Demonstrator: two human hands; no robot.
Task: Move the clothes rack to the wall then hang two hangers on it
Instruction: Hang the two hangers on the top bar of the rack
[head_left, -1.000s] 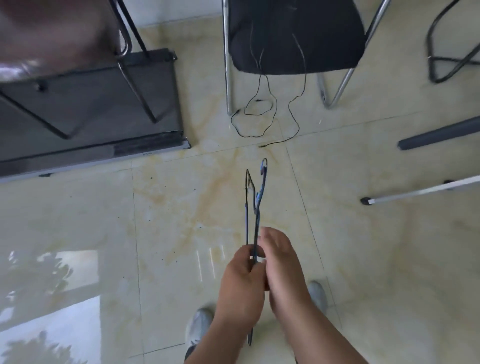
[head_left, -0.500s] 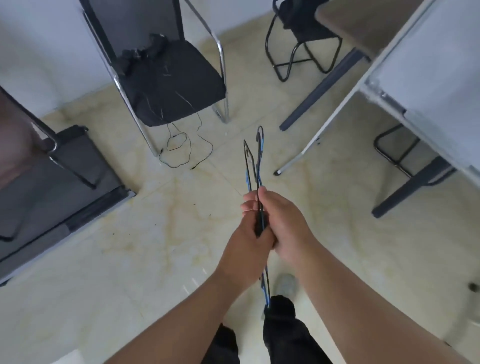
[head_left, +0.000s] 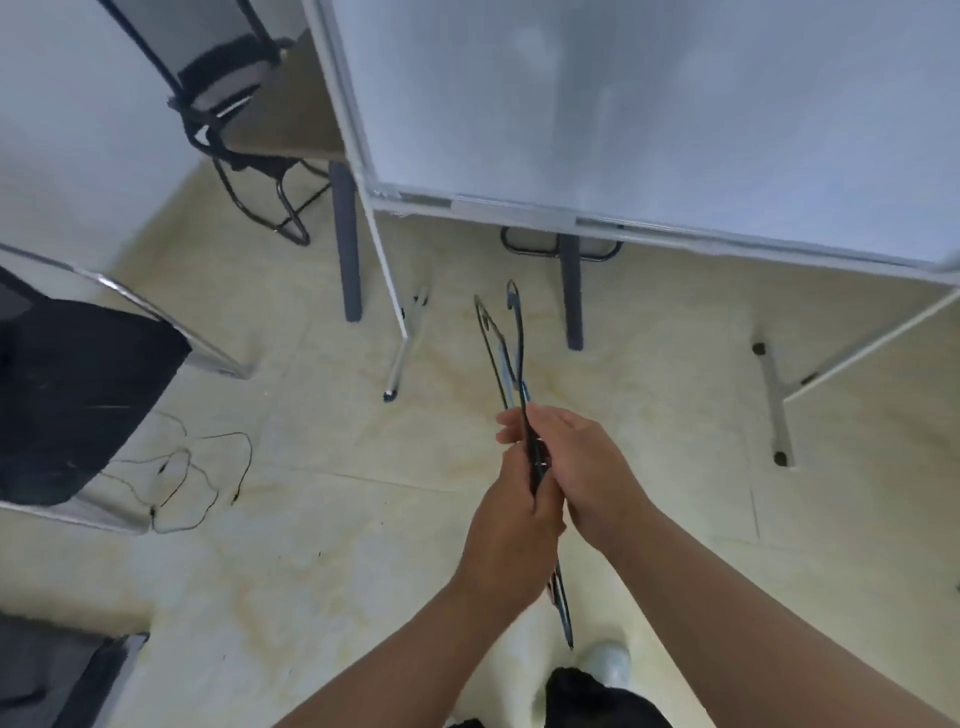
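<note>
Two thin dark hangers (head_left: 506, 348) are held edge-on together in front of me, hooks pointing away, their lower ends sticking out below my wrists. My left hand (head_left: 511, 535) is closed around them from below. My right hand (head_left: 576, 462) presses on them from the right, fingers wrapped over the wires. No clothes rack can be made out in this view.
A large whiteboard on a metal stand (head_left: 649, 114) fills the top right, its feet (head_left: 776, 415) on the tiled floor. A black chair (head_left: 78, 395) with chrome legs stands at left, a thin cable (head_left: 197, 483) lying beside it. A desk leg (head_left: 348, 239) and another chair (head_left: 260, 176) stand behind.
The view has swung to the right: the chair slid to the left edge and the whiteboard came close. Both hands kept hold of the hangers and raised them.
</note>
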